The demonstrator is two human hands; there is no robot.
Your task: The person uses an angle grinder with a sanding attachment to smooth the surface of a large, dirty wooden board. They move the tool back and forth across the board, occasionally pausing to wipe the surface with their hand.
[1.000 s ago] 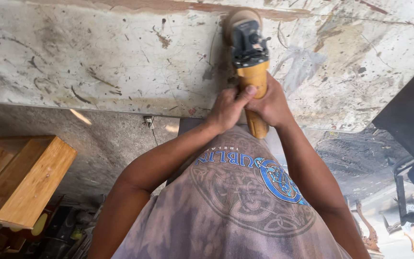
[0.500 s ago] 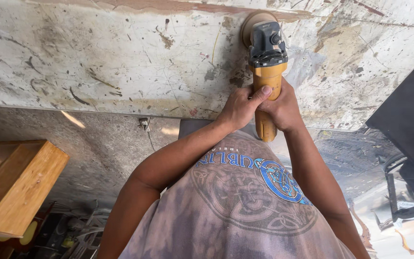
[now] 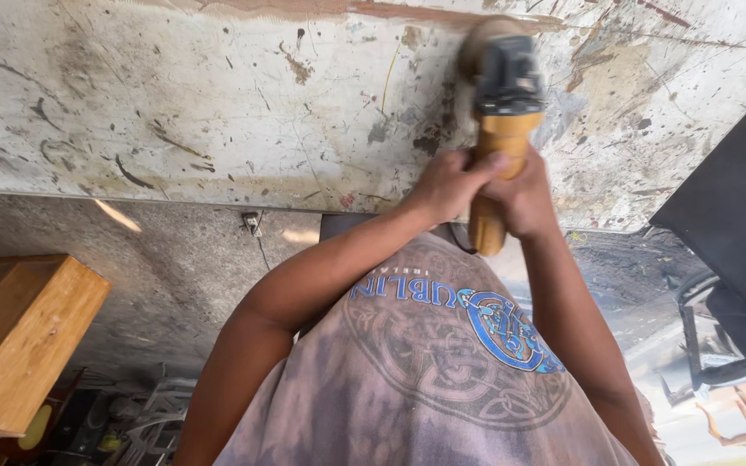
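Hands together on one tool: left hand (image 3: 446,185) and right hand (image 3: 524,194) both wrapped tight round the yellow handle of an angle grinder (image 3: 501,129), fingers pressed closed on it, no gap showing. Grinder upright in the view, dark head and blurred disc up top, pressed against a big scuffed white board (image 3: 218,103) spattered with dark marks and scratches. Grinder head just below the board's far edge, where a bare brown wood strip (image 3: 321,9) runs along. Near edge of the board a straight line just beyond the wrists; below it, grey concrete floor (image 3: 174,259), with a small metal bit (image 3: 252,223) just under that edge. Open room to the left along the board; to the right, a dark panel (image 3: 727,216) close beside the right forearm, cutting in at a slant. Wooden box (image 3: 19,336) at lower left, well apart from the hands, corner pointing inward. Faded shirt (image 3: 425,371) in the foreground, round knotwork print with a blue patch on the chest.
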